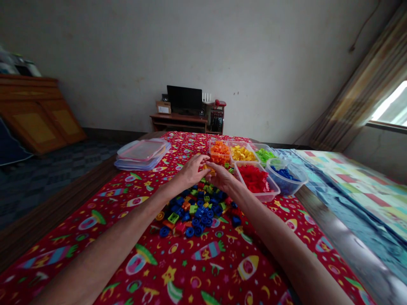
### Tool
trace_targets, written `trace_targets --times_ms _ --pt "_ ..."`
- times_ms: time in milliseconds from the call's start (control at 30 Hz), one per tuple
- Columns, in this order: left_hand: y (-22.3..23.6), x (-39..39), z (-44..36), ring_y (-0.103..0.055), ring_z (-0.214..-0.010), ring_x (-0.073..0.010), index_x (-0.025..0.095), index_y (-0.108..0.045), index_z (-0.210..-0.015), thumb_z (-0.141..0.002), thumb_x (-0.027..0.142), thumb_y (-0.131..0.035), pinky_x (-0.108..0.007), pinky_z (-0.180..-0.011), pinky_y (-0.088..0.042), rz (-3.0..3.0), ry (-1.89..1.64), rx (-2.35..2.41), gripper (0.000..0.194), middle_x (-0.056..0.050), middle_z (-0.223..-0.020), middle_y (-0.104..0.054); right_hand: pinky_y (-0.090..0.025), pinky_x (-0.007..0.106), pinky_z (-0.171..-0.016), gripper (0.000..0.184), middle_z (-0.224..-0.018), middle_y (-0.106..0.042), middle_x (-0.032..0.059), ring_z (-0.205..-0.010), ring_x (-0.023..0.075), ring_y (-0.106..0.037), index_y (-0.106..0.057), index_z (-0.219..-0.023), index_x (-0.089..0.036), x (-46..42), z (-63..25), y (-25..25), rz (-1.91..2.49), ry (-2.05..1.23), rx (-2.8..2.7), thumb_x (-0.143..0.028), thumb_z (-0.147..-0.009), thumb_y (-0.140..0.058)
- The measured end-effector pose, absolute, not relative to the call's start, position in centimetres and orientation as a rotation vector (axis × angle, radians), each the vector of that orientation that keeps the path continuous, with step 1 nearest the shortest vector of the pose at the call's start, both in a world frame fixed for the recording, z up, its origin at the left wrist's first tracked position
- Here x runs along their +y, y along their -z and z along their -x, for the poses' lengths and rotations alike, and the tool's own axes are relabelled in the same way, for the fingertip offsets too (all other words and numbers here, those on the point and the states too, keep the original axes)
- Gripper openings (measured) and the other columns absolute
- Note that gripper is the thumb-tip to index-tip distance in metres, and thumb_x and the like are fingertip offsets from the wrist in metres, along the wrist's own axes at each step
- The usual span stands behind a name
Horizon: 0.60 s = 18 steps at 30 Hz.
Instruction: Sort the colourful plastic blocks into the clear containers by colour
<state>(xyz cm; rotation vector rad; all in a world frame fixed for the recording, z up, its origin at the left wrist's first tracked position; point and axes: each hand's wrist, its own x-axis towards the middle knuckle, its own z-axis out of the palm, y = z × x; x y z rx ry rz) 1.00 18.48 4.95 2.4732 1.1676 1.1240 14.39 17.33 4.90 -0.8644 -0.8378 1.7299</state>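
Observation:
Above a mixed pile of plastic toy bricks [193,209], both hands meet at the fingertips. A small orange-yellow toy brick [209,169] shows between them. My left hand [192,171] has its fingers curled together at the brick, and my right hand [221,176] pinches it from the other side; the fingers partly cover it. The pile below holds blue, green, orange and red pieces, some of them round. Just beyond the hands stands a clear box of orange bricks [220,149]; a box of red bricks [254,178] is right of my right hand.
Farther right are boxes of yellow bricks [242,153], green bricks [265,155] and blue bricks [282,173]. Stacked clear lids [143,153] lie at the table's left edge. A red patterned cloth [178,271] covers the table. A bed [349,186] adjoins on the right.

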Motion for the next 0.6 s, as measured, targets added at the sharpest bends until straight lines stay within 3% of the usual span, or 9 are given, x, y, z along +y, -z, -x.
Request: trace_targets --times_ms 133,233,467,600 --pt "-5.7 18.4 -0.4 -0.060 -0.099 -0.0202 0.016 -0.058 -0.109 -0.087 0.029 -0.048 -0.032 -0.082 -0.054 -2.400 -1.248 1.136 0.028 -0.010 -0.111 -0.061 -0.043 0.014 -0.047 0.009 -0.062 -0.059 -0.0017 -0.055 0.0070 -0.055 -0.057 -0.077 -0.016 17.3 -15.2 -5.2 0.922 -1.609 -0.917 -0.022 -0.082 -0.061" --pt "-5.7 18.8 0.3 -0.061 -0.095 -0.0194 0.014 -0.061 -0.107 -0.089 0.029 -0.041 -0.029 -0.077 -0.054 -2.339 -1.289 1.217 0.030 -0.009 -0.107 -0.063 -0.043 0.013 -0.046 0.012 -0.061 -0.060 -0.0006 -0.051 0.0055 -0.053 -0.056 -0.073 -0.015 17.6 -17.3 -6.7 0.978 -1.472 -1.016 -0.021 -0.082 -0.060" --pt "-3.8 20.0 1.0 -0.063 -0.096 -0.0204 0.015 -0.068 -0.098 -0.084 0.020 -0.046 -0.031 -0.087 -0.049 -2.450 -0.830 1.325 0.027 -0.009 -0.104 -0.068 -0.049 0.014 -0.049 0.013 -0.056 -0.053 -0.0027 -0.050 0.0050 -0.056 -0.056 -0.070 -0.011 22.6 -24.6 -11.1 1.357 -0.782 -1.208 -0.014 -0.084 -0.057" --pt "-3.4 19.8 1.0 -0.065 -0.091 -0.0200 0.015 -0.069 -0.099 -0.083 0.019 -0.045 -0.028 -0.082 -0.050 -2.477 -0.698 1.349 0.029 -0.009 -0.099 -0.069 -0.051 0.020 -0.043 0.015 -0.051 -0.048 -0.0024 -0.045 0.0071 -0.053 -0.056 -0.066 -0.009 26.3 -26.9 -12.3 1.512 -0.706 -1.188 -0.009 -0.081 -0.058"
